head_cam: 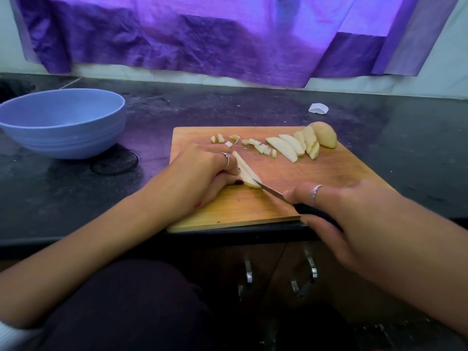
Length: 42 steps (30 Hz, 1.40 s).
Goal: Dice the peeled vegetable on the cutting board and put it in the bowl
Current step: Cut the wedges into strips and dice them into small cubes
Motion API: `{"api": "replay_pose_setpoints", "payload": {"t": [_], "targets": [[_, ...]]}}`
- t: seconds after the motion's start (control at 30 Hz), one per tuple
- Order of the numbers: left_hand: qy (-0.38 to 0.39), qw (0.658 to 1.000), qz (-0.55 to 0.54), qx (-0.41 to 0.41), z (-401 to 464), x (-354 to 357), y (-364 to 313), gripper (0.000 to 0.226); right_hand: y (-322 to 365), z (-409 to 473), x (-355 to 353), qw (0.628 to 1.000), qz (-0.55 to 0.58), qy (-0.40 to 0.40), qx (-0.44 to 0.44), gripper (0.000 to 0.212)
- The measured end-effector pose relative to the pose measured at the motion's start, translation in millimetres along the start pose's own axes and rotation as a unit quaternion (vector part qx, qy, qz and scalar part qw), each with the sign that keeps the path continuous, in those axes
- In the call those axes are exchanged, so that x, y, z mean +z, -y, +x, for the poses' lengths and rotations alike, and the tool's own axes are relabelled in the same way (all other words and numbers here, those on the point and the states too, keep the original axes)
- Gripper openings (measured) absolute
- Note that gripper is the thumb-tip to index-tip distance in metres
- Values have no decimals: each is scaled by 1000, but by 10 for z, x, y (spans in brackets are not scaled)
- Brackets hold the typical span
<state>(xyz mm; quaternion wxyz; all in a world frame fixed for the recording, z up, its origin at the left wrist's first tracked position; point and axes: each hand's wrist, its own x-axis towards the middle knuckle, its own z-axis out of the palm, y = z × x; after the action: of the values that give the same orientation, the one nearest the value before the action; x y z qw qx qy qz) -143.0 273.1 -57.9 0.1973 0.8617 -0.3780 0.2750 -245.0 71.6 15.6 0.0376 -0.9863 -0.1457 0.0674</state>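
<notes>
— Where is our potato slice [245, 171]?
— On the cutting board [316, 183]; our left hand [202, 171] pins it, our right hand [336, 211] grips the knife [272, 192].
— It looks firm but slippery; we hold it near the cut.

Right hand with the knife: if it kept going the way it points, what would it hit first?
Likely the slice that the left hand holds; the right hand's knife tip already seems to touch it.

The left hand [202, 171] covered the near-left side of the slice [245, 173]. The right hand [339, 211] hid most of the knife [283, 196] handle. The bowl [63, 122] was cut off at the left edge.
</notes>
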Motion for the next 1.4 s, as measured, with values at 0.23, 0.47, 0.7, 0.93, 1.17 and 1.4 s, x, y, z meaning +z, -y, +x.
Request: {"api": "replay_pose_setpoints", "payload": {"t": [0.23,0.47,0.7,0.93,1.17,1.4], "targets": [[-8,999,-27,-25,-21,-18,-22,17,-144,171,185,995,-9,-103,6,7],[-17,997,-43,-59,-27,-41,-26,23,-134,189,42,983,99,-152,-9,37],[127,992,-11,0,133,-117,128,35,-259,211,77,974,121,-189,4,35],[179,983,12,-42,279,-212,96,49,-308,129,146,969,159,-190,0,31],[126,976,62,-164,246,-78,-161,40,-339,102,215,963,186,-194,6,31],[135,973,56,-177,292,-2,-225,41,-331,126,276,960,205,-191,17,31]]}}
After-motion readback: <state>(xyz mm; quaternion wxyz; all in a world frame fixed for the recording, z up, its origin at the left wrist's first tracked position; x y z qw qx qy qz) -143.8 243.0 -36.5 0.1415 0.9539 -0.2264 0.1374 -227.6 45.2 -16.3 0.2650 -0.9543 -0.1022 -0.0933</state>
